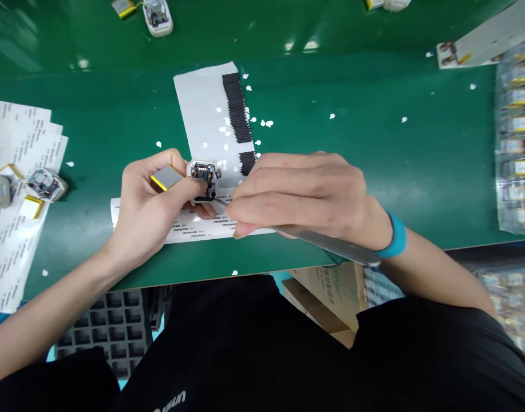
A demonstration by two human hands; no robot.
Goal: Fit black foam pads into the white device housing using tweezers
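Observation:
My left hand point(153, 206) grips a small white open device point(204, 178) with a circuit board showing, and a flat silver battery with a yellow edge point(166, 178) lies against its fingers. My right hand point(305, 194) is closed on metal tweezers point(326, 242). The tweezer tip touches the lower edge of the device. Both hands hover over a white label strip point(193, 227) on the green table point(374, 171).
A white backing sheet with a column of black pads point(237, 109) lies behind the hands, amid white paper specks. Similar devices with batteries point(45, 184) rest on label sheets at left. Clear trays of batteries point(517, 137) stand at right. More devices point(158, 16) sit at the far edge.

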